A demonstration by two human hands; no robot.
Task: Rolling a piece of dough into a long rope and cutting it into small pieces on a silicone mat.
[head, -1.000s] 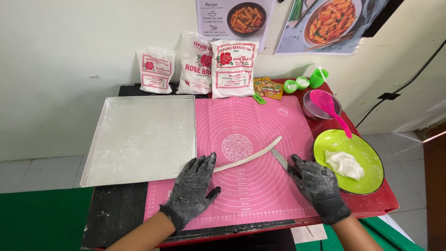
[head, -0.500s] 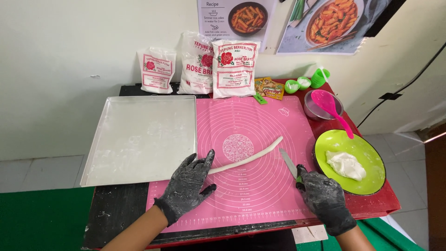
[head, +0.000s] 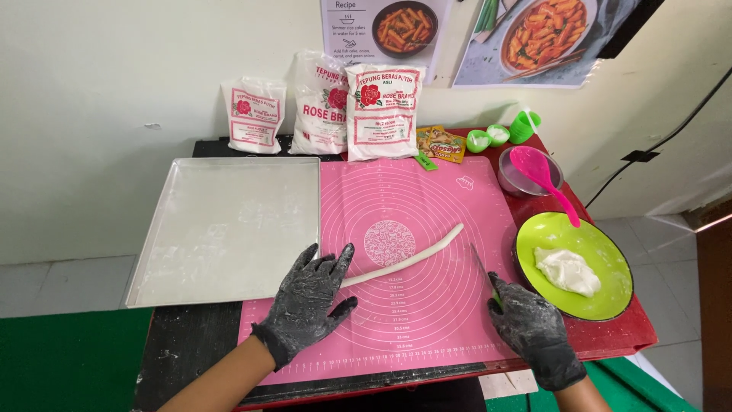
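Head view: we see our right hand in a dark, floury glove, closed around a knife. The thin blade sticks out from our fist and points away from us, up over the pink baking mat. The blade tip is near the far end of the dough rope but not touching it.

Our left hand, gloved too, lies flat and open on the mat with the fingers spread. It grips nothing. Its fingers rest on the near end of the dough rope. The rope is long, thin and white. It lies slanted across the middle of the mat, just below a round pattern printed there.

To the right of the knife hand sits a green plate with a lump of white dough on it. Behind the plate is a small bowl with a pink spoon resting across it.

To the left of the mat lies a floury metal tray. At the back, three white flour bags lean on the wall, beside a little orange packet and some small green cups.
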